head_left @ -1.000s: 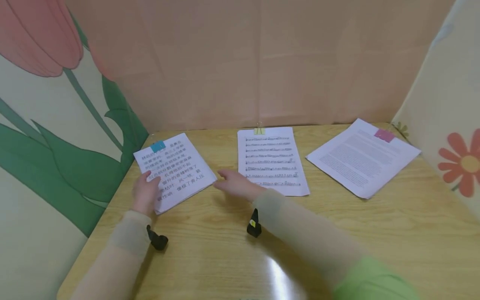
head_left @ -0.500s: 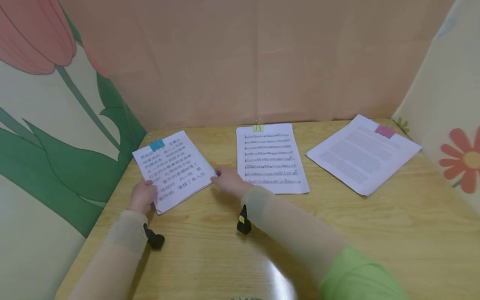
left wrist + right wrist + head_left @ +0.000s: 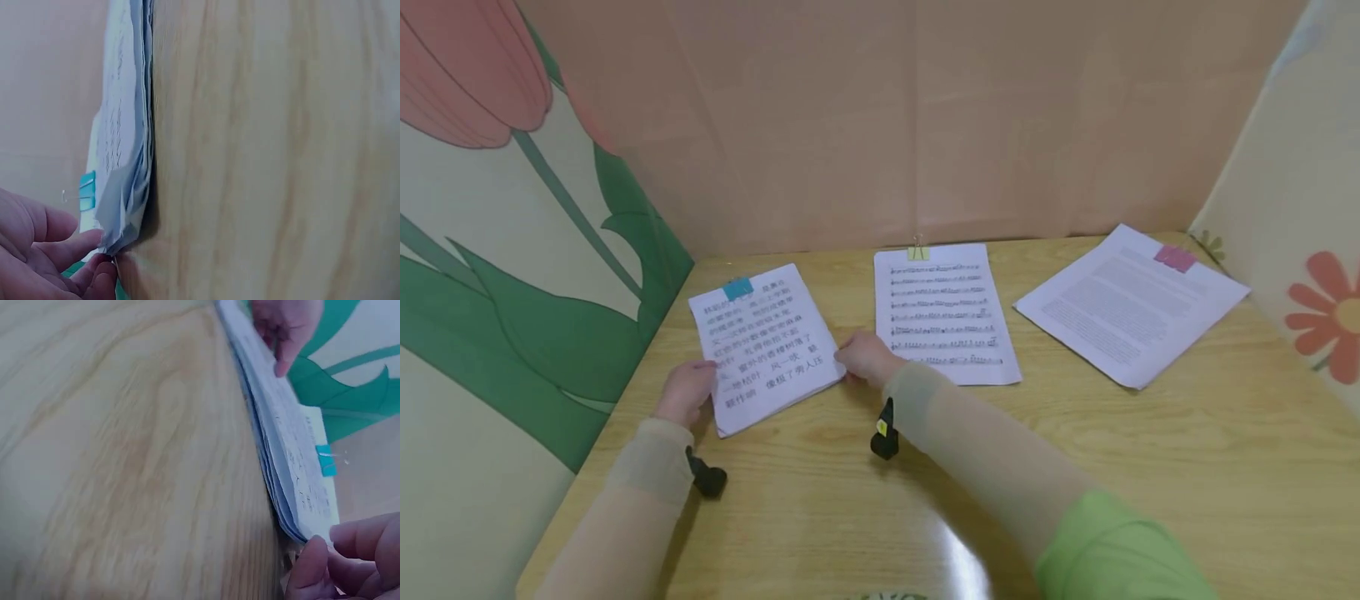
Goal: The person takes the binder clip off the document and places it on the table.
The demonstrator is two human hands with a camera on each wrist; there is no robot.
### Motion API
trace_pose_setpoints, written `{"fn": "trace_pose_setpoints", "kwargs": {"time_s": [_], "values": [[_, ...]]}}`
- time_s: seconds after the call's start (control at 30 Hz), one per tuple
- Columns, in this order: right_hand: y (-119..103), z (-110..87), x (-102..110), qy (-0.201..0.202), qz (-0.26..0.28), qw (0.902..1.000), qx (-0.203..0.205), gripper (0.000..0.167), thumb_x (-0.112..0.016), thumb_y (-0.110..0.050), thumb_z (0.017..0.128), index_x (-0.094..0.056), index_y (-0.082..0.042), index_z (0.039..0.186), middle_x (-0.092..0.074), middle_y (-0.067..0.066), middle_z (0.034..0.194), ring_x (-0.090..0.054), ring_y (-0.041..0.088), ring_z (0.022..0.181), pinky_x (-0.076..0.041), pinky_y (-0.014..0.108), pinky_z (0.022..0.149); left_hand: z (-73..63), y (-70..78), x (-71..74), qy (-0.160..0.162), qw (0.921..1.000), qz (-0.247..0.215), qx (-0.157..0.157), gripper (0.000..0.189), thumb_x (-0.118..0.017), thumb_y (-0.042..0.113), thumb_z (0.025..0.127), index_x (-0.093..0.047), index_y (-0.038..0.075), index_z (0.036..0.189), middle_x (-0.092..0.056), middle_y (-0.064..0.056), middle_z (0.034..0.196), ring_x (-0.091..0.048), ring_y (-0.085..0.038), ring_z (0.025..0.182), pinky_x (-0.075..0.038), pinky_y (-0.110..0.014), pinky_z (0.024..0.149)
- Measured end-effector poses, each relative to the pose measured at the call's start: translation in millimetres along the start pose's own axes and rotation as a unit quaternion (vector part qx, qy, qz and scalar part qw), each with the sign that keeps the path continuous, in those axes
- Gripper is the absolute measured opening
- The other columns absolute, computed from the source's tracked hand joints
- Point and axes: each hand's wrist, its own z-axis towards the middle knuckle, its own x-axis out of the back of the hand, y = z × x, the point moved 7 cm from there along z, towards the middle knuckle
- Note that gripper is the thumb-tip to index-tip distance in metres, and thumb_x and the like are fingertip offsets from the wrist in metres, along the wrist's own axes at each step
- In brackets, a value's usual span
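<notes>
- Head view: pinching the left edge of the blue-clipped stack of Chinese text [image 3: 767,350] with the left hand [image 3: 687,392], and its lower right corner with the right hand [image 3: 868,357], with curled fingers on both sides.
- Positioned at the left of the wood-grain table [image 3: 790,517], beneath both hands.
- Likely to crease at the left hand's corner, judging by the bent-up sheets in the left wrist view.
- Liable to fan apart at the near end under an uneven pull, with the blue binder clip [image 3: 738,288] only at the far edge.
- Possible to nudge the sheet music [image 3: 940,317] with the right knuckles, from working just beside it.
- Hard to make out any gap between stack and table.
- No sight of the sheet music's lower left corner, behind the right hand.
- Too small to read on the pink-clipped pages [image 3: 1127,308], far right.
</notes>
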Motion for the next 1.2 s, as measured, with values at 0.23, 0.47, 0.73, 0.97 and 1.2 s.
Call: {"fn": "trace_pose_setpoints", "kwargs": {"time_s": [0.23,0.47,0.73,0.97,1.2], "values": [[-6.2,-1.0,-5.4,-0.002,-0.063,0.9972,0.040,0.023,-0.058,-0.008,0.089,-0.066,0.001,0.109,-0.063,0.009,0.096,-0.058,0.018,0.074,-0.049,0.027,0.065,0.5,-1.9,-1.1,0.005,0.9996,0.015,0.022,0.054,-0.027,0.030,0.103,-0.026,0.003,0.150,-0.029,-0.022,0.151,-0.028,-0.041,0.137,-0.029,-0.056,0.108],[3.6,1.3,-16.3,-0.076,0.207,0.9753,0.004,0.025,-0.044,0.020,0.079,-0.058,0.015,0.099,-0.063,0.019,0.089,-0.064,0.023,0.065,-0.058,0.033,0.066,0.1,-2.3,-1.5,0.006,0.9999,-0.003,0.016,0.054,-0.033,0.031,0.104,-0.031,0.001,0.148,-0.029,-0.022,0.151,-0.026,-0.040,0.138,-0.026,-0.056,0.110],[8.1,-15.5,1.6,-0.083,0.276,0.9575,0.014,0.031,-0.044,0.018,0.085,-0.056,0.014,0.113,-0.063,0.023,0.109,-0.067,0.027,0.086,-0.057,0.035,0.076,-2.6,3.3,-2.9,-0.022,0.9996,0.004,-0.015,0.049,-0.037,0.030,0.104,-0.035,0.008,0.148,-0.031,-0.018,0.152,-0.029,-0.038,0.137,-0.027,-0.056,0.108],[17.0,-35.2,24.4,-0.072,0.255,0.9637,0.032,0.029,-0.046,0.013,0.089,-0.056,0.012,0.117,-0.063,0.023,0.108,-0.066,0.023,0.078,-0.057,0.033,0.072,-7.9,17.3,-12.2,-0.050,0.9980,0.005,-0.040,0.049,-0.041,0.032,0.103,-0.036,0.012,0.148,-0.032,-0.016,0.151,-0.027,-0.036,0.139,-0.024,-0.059,0.109],[30.5,-55.5,44.7,-0.067,0.227,0.9697,0.062,0.030,-0.047,0.008,0.093,-0.054,0.013,0.121,-0.063,0.024,0.109,-0.065,0.021,0.072,-0.057,0.030,0.069,-10.7,39.4,-23.1,-0.050,0.9922,-0.058,-0.099,0.051,-0.042,0.019,0.103,-0.027,0.007,0.150,-0.034,-0.018,0.149,-0.039,-0.032,0.130,-0.032,-0.046,0.108]]}}
